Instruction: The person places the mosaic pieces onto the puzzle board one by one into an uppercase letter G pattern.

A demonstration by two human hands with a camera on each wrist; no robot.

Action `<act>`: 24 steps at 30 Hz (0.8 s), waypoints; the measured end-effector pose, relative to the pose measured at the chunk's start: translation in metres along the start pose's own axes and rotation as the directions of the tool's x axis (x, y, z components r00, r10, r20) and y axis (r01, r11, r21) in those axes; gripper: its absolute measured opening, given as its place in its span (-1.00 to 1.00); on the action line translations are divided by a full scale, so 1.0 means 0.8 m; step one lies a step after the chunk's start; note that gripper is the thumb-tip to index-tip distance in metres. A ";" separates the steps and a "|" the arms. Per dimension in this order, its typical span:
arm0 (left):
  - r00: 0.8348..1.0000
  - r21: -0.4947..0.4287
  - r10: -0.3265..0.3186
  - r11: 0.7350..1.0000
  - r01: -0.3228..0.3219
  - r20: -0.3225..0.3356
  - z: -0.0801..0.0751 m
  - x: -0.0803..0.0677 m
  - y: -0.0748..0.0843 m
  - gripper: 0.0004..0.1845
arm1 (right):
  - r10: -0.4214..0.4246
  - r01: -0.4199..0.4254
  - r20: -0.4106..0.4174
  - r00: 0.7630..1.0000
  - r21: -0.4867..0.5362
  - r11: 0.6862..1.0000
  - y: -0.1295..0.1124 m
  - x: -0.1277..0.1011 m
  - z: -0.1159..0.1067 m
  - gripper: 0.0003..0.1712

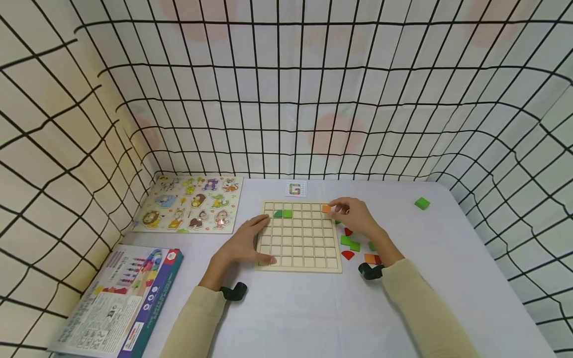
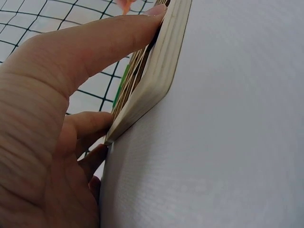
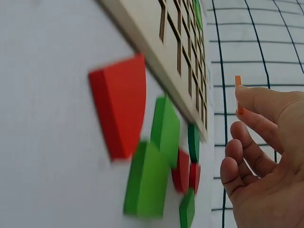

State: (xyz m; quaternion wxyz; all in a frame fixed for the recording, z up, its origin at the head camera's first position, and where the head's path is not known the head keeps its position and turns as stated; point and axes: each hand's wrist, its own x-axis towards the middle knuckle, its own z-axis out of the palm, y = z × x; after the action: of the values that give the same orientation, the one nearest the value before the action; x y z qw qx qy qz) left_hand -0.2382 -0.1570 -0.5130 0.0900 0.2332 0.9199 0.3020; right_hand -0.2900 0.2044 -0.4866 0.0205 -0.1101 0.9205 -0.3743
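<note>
Orange tile (image 1: 326, 209) half hidden by right hand (image 1: 355, 216) fingers (image 3: 256, 102)

The grid board (image 1: 299, 236) is pale, unvarnished wood, with layered plywood showing along its edge. The orange tile (image 1: 326, 209) and green tiles (image 1: 349, 242) at 3 o'clock look painted and matt. The table (image 1: 447, 258) is smooth matt white.

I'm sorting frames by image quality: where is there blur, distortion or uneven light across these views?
Head view: wide-lens distortion bows the black grid backdrop; lighting is soft and even, with faint shadows. Left wrist view: the left hand fills the frame, slightly soft, while the wooden board edge is sharp. Right wrist view: the red piece and green pieces look smeared.
</note>
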 end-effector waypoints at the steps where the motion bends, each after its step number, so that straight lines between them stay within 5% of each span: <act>1: 1.000 0.000 -0.003 1.000 0.003 0.001 0.000 0.000 0.000 0.28 | -0.004 0.004 0.005 1.000 0.003 1.000 -0.003 0.002 0.004 -0.63; 16: 1.000 -0.008 -0.011 1.000 0.011 0.004 -0.001 0.000 0.001 0.28 | -0.061 0.058 0.028 0.998 0.096 0.994 -0.035 0.014 0.045 -0.60; 24: 1.000 -0.018 -0.013 1.000 0.013 0.006 -0.001 -0.001 0.001 0.28 | -0.004 -0.002 0.059 0.998 0.105 0.995 -0.045 0.021 0.059 -0.59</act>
State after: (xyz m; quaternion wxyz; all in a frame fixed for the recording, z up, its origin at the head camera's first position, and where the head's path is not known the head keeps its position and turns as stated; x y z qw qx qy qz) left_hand -0.2376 -0.1568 -0.5119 0.0969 0.2274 0.9184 0.3089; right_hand -0.2944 0.1436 -0.4949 0.0531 -0.1201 0.8986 -0.4186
